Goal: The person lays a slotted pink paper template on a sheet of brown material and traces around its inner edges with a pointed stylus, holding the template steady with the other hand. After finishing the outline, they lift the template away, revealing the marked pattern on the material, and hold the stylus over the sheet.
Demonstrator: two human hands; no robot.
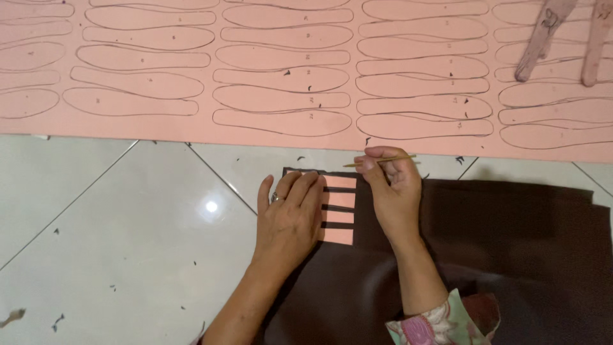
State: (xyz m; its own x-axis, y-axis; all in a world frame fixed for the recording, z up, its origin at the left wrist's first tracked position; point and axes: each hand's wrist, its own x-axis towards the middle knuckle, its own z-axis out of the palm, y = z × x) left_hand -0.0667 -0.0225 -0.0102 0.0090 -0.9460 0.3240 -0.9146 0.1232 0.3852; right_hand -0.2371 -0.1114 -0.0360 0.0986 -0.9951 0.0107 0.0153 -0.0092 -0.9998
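Tracing is the step in hand, we judge: our left hand (290,214) lies flat and spread on the pink slotted template (338,217) atop brown fabric (511,255) on the floor. Our right hand (393,191) pinches a thin stick (380,161) at the template's top edge; next, steady lines along each slot.

even, fairly bright overhead light; one small glare spot on the floor (211,206); soft shadows, slight overall blur.
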